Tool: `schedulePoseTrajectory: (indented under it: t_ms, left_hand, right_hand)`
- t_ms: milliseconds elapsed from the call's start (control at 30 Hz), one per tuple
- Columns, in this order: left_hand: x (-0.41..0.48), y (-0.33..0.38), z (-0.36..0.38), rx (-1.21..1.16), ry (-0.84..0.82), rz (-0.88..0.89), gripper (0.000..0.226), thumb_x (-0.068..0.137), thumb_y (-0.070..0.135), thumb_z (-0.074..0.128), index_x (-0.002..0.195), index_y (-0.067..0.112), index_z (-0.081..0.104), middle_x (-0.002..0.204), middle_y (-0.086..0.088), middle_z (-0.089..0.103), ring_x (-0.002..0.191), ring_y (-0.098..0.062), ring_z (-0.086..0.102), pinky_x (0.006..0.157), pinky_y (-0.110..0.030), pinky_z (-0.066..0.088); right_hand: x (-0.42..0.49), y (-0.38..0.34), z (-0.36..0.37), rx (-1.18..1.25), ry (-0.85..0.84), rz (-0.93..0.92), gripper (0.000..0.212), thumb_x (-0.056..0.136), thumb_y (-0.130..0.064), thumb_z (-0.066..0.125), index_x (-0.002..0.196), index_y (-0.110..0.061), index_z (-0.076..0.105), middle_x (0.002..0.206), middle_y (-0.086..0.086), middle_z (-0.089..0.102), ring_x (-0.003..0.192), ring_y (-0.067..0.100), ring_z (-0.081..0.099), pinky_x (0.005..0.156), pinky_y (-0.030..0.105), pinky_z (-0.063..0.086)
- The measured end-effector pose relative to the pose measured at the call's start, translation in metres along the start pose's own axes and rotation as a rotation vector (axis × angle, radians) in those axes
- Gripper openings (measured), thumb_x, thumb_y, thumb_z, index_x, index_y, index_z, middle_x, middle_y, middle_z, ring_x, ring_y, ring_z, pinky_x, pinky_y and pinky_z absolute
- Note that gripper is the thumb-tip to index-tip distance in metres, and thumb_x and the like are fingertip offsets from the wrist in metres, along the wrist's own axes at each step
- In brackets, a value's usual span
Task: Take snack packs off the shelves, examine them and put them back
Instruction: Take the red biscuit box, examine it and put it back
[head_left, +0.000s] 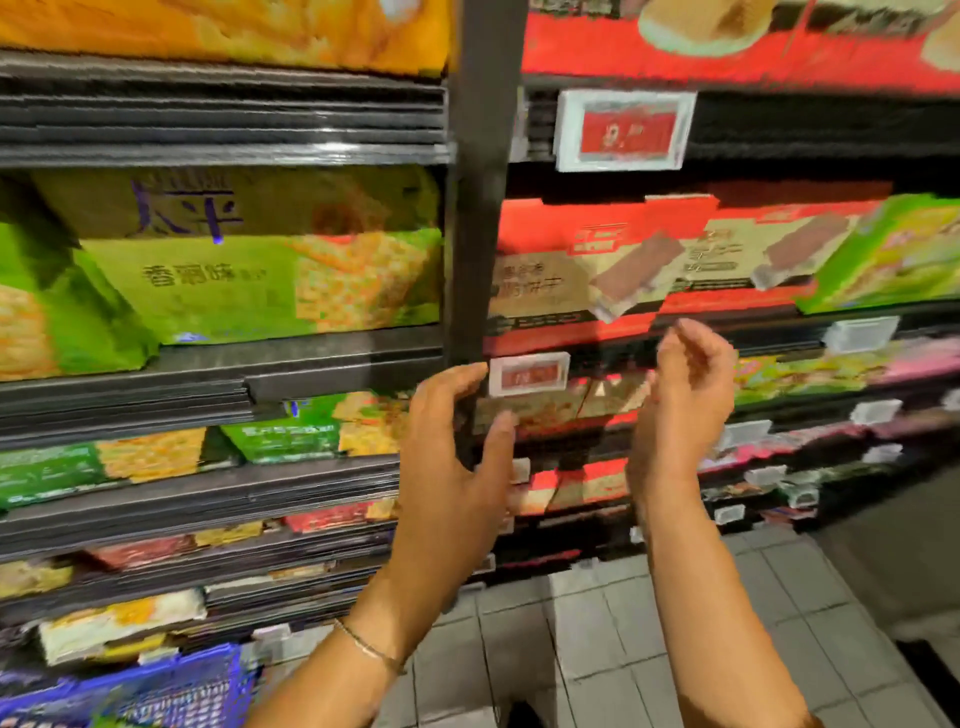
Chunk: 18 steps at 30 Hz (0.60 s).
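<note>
Your left hand (457, 457) and right hand (691, 400) were both empty, fingers loosely parted, before the shelved red wafer packs (587, 270); I judged the next take outstanding.

Shop aisle, dark tiered shelves (223, 371) packed with green cracker packs (260, 280) and red wafer boxes (597, 280), price tags (529, 373) clipped on the edges, blue basket (156, 691), grey tiled floor (623, 649)

Hands: two, the left hand (457, 467) and the right hand (685, 395)
Red wafer packs (587, 275): two
Large green cracker packs (234, 280): two
Blue basket (156, 686): one
Bracelet (366, 647): one
</note>
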<state>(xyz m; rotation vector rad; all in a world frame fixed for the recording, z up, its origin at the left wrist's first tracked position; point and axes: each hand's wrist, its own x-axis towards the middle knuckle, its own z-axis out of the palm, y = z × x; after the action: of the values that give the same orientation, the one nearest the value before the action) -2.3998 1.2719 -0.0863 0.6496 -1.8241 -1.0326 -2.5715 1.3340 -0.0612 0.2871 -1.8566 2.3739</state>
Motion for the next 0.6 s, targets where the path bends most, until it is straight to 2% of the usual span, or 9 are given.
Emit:
schedulePoseTrajectory:
  t_ms: [67, 133, 167, 267, 333, 400, 500, 600]
  left_hand:
    - [0.005, 0.01, 0.028, -0.006, 0.084, 0.049, 0.038, 0.099, 0.02, 0.065, 0.135, 0.016, 0.057, 0.131, 0.001, 0.059, 0.126, -0.023, 0.059, 0.104, -0.042, 0.051]
    - [0.008, 0.014, 0.053, 0.011, 0.152, 0.057, 0.042, 0.099, 0.019, 0.064, 0.139, 0.013, 0.055, 0.135, -0.001, 0.055, 0.131, -0.025, 0.055, 0.106, -0.046, 0.05]
    - [0.008, 0.015, 0.063, 0.039, 0.179, 0.048, 0.045, 0.099, 0.019, 0.064, 0.142, 0.011, 0.053, 0.139, -0.002, 0.053, 0.136, -0.026, 0.052, 0.109, -0.047, 0.048]
    - [0.003, 0.017, 0.086, 0.075, 0.221, -0.021, 0.056, 0.101, 0.024, 0.062, 0.153, 0.016, 0.044, 0.154, -0.003, 0.045, 0.148, -0.021, 0.042, 0.119, -0.05, 0.041]
    - [0.005, 0.018, 0.095, 0.02, 0.212, -0.106, 0.059, 0.103, 0.03, 0.06, 0.158, 0.025, 0.039, 0.162, 0.003, 0.04, 0.153, -0.016, 0.036, 0.122, -0.051, 0.037]
    - [0.007, 0.019, 0.099, -0.038, 0.205, -0.172, 0.063, 0.104, 0.037, 0.059, 0.16, 0.029, 0.034, 0.166, 0.008, 0.035, 0.155, -0.012, 0.031, 0.124, -0.05, 0.033]
    - [0.009, 0.026, 0.104, -0.082, 0.24, -0.233, 0.071, 0.101, 0.046, 0.055, 0.164, 0.027, 0.027, 0.168, 0.014, 0.031, 0.154, -0.003, 0.03, 0.125, -0.037, 0.033]
    - [0.012, 0.039, 0.11, -0.136, 0.267, -0.272, 0.076, 0.1, 0.052, 0.05, 0.166, 0.027, 0.021, 0.167, 0.02, 0.028, 0.149, 0.011, 0.029, 0.111, -0.006, 0.033]
  right_hand:
    - [0.032, 0.0, -0.007, 0.015, -0.027, -0.063, 0.022, 0.099, -0.002, 0.058, 0.12, -0.006, 0.062, 0.108, -0.001, 0.062, 0.089, -0.01, 0.059, 0.082, 0.011, 0.045]
    - [0.054, 0.0, -0.01, -0.035, -0.112, -0.105, 0.027, 0.101, -0.005, 0.058, 0.128, -0.001, 0.06, 0.116, 0.002, 0.062, 0.097, -0.011, 0.06, 0.084, 0.009, 0.047]
    - [0.06, 0.0, -0.01, -0.063, -0.172, -0.101, 0.028, 0.102, -0.009, 0.059, 0.129, -0.005, 0.06, 0.12, -0.001, 0.062, 0.104, -0.006, 0.06, 0.086, 0.009, 0.048]
    - [0.067, 0.004, -0.013, -0.135, -0.337, -0.044, 0.033, 0.102, -0.019, 0.062, 0.134, -0.017, 0.06, 0.131, -0.007, 0.063, 0.122, 0.005, 0.06, 0.1, 0.019, 0.051]
    - [0.072, 0.008, -0.013, -0.159, -0.4, -0.011, 0.039, 0.102, -0.02, 0.064, 0.14, -0.017, 0.057, 0.136, -0.004, 0.062, 0.125, 0.008, 0.059, 0.106, 0.03, 0.052]
    - [0.075, 0.009, -0.013, -0.16, -0.421, -0.014, 0.041, 0.101, -0.022, 0.065, 0.141, -0.018, 0.057, 0.136, -0.004, 0.06, 0.123, 0.006, 0.06, 0.105, 0.034, 0.054]
    - [0.073, 0.009, -0.016, -0.155, -0.414, -0.055, 0.041, 0.102, -0.028, 0.064, 0.142, -0.021, 0.057, 0.129, -0.009, 0.057, 0.116, 0.005, 0.061, 0.098, 0.03, 0.057]
    - [0.065, 0.01, -0.023, -0.158, -0.435, -0.13, 0.041, 0.102, -0.036, 0.06, 0.14, -0.02, 0.06, 0.122, -0.004, 0.053, 0.108, 0.007, 0.059, 0.09, 0.02, 0.055]
